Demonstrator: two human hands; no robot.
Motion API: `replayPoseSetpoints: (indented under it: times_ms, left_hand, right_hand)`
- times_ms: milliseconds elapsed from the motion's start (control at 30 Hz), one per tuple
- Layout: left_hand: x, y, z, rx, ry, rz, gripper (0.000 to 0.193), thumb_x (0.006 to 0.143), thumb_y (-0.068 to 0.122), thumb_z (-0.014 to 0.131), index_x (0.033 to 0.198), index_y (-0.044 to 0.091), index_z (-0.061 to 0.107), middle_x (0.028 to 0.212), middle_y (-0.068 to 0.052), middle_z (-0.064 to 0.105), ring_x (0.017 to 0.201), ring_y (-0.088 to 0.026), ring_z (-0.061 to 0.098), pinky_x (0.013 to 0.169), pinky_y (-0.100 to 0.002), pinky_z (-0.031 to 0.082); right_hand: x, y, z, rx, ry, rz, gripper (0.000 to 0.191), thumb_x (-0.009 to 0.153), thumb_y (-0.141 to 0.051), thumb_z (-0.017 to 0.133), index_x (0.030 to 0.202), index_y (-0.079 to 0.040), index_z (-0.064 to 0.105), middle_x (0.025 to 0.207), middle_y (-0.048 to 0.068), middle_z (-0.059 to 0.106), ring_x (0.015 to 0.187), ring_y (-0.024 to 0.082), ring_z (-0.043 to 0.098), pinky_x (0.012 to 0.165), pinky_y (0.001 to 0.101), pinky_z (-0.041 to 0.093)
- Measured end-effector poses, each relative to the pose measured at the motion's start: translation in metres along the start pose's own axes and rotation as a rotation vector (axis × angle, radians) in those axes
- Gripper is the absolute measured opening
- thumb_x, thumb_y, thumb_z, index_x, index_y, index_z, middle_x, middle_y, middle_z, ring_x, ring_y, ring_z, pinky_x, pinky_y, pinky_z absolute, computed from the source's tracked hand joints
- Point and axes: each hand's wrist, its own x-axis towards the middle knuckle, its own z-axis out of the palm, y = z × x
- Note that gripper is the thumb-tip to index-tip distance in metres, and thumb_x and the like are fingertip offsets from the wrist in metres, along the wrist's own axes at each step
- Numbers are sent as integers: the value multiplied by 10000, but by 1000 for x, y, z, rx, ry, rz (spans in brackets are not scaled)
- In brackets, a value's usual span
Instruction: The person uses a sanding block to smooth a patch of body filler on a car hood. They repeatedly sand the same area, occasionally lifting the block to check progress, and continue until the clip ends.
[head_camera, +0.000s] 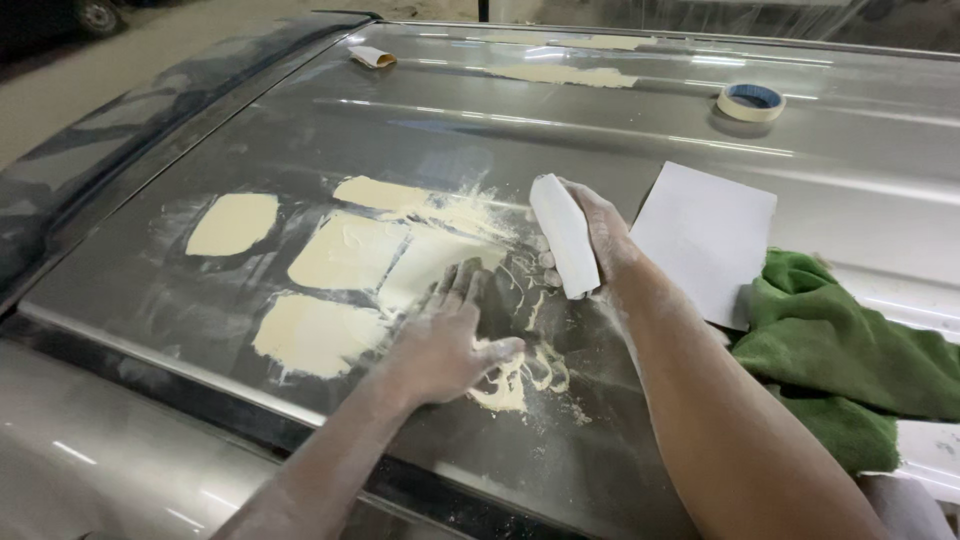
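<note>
I look down on a grey car roof (640, 130) with several pale yellow filler patches (345, 250) and loose sanding dust. My left hand (450, 335), coated in dust, lies flat with fingers spread on the roof at the edge of the patches. My right hand (600, 235) is closed around a white sanding block (563, 235), held tilted just above the dusty area to the right of the patches.
A white sheet of paper (705, 235) lies right of my right hand, with a green cloth (845, 355) beside it. A roll of masking tape (751, 101) and a small folded paper piece (372, 57) sit farther back. More filler streaks (565, 75) mark the far roof.
</note>
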Motion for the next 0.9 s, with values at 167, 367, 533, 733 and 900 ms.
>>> replayPoseSetpoints:
  times_ms: [167,367,533,733,900]
  left_hand:
    - [33,-50,1,-142,-215,-288,691,1081,542,363,1433,-40,485,1580,-229,371,1492,-374,312,1260,-493,214]
    - [92,-112,-2,128,168,-311,944,886,120,502,1619,46,-89,1694,-123,-130,1565,-290,-81,1228,-449,-55]
    - [96,-139,-3,-90,296,-362,777,1018,464,380,1630,120,45,1711,-113,-19,1576,-294,-6,1259,-462,-31]
    - [90,-151,-4,-257,500,-356,755,1000,499,465,1600,99,239,1696,-124,169,1580,-278,118,1278,-481,29]
    - [89,-158,-8,-298,665,-330,691,962,386,551,1547,81,346,1643,-203,236,1541,-339,147,1237,-486,68]
  right_hand:
    - [4,9,-5,-96,-52,-13,782,876,-712,521,1164,-6,697,641,23,601,464,131,580,371,304,473]
    - [9,23,-11,-248,-7,-84,896,833,-730,595,1302,32,616,877,120,640,673,171,660,494,307,552]
    - [2,22,4,-414,-78,-220,844,735,-434,852,1364,25,525,1105,165,650,944,202,683,741,297,595]
    - [-39,16,43,-726,-18,-296,771,667,-274,836,1313,10,526,1230,145,639,1030,293,706,896,459,621]
    - [-52,17,91,-1287,-147,-457,674,654,-261,872,1268,-57,682,1286,150,624,1245,302,595,1101,478,470]
